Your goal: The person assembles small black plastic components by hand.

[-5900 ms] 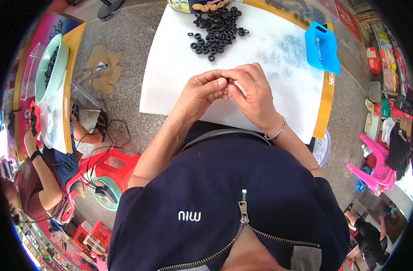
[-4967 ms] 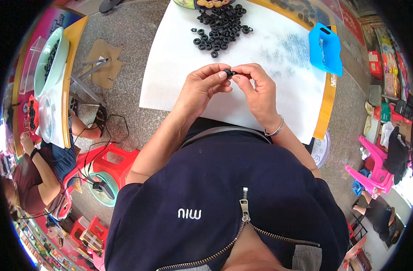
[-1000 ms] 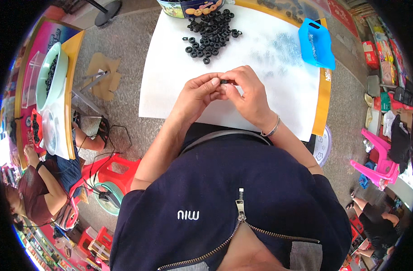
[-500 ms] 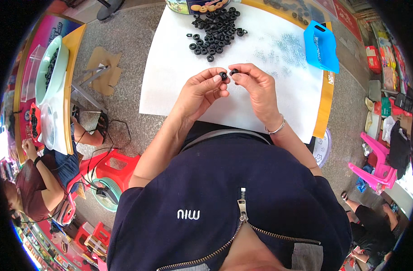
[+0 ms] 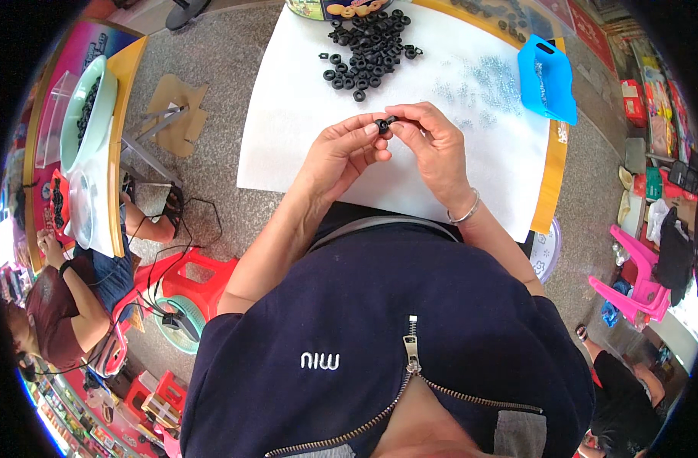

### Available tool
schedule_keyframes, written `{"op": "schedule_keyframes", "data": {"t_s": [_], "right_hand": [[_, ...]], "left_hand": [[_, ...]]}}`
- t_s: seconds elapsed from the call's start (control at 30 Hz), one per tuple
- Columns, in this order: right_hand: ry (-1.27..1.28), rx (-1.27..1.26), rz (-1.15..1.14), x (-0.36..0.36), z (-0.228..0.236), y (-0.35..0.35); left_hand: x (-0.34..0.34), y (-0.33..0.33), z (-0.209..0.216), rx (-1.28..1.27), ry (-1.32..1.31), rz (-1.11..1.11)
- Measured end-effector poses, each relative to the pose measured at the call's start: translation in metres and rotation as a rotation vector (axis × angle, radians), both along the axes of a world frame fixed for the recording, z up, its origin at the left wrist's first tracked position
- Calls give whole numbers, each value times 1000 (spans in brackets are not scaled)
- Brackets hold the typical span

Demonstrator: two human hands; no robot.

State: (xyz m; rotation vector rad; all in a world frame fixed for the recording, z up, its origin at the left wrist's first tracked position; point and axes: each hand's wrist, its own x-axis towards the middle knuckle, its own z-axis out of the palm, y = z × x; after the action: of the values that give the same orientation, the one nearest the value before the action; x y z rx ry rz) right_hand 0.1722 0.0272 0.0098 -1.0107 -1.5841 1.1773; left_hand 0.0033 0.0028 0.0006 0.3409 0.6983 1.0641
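Note:
My left hand (image 5: 343, 149) pinches a small round black part with a hole (image 5: 382, 127) between thumb and fingertips. Facing it, my right hand (image 5: 434, 145) grips a second small black part (image 5: 391, 120) between thumb and forefinger. Both parts meet above the white sheet (image 5: 303, 145) on the table before me; whether one sits inside the other is too small to tell. Beyond my hands lies a heap of black ring-shaped parts (image 5: 368, 53). Tiny clear bits (image 5: 492, 85) are scattered on the sheet to the right.
A blue scoop-like tray (image 5: 548, 84) holding small clear bits stands at the table's right edge. Behind the heap is a printed tub (image 5: 335, 9). A person sits left at another table, beside a pale green basin (image 5: 98, 122). A pink stool (image 5: 640, 278) is at right.
My right hand has brought its black part leftward against the one in my left hand; they were slightly apart before. My left hand has hardly moved.

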Motion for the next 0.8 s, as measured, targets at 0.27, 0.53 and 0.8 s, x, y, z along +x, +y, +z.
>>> {"op": "schedule_keyframes", "data": {"t_s": [0.27,0.53,0.8], "right_hand": [[72,-226,9,8,13,-3],[-66,-5,-1,3,16,-5],[-201,184,-8,2,18,-5]], "left_hand": [[-1,-1,-5,24,-1,-5],[0,-2,-1,25,11,-8],[1,-3,2,64,143,13]]}}
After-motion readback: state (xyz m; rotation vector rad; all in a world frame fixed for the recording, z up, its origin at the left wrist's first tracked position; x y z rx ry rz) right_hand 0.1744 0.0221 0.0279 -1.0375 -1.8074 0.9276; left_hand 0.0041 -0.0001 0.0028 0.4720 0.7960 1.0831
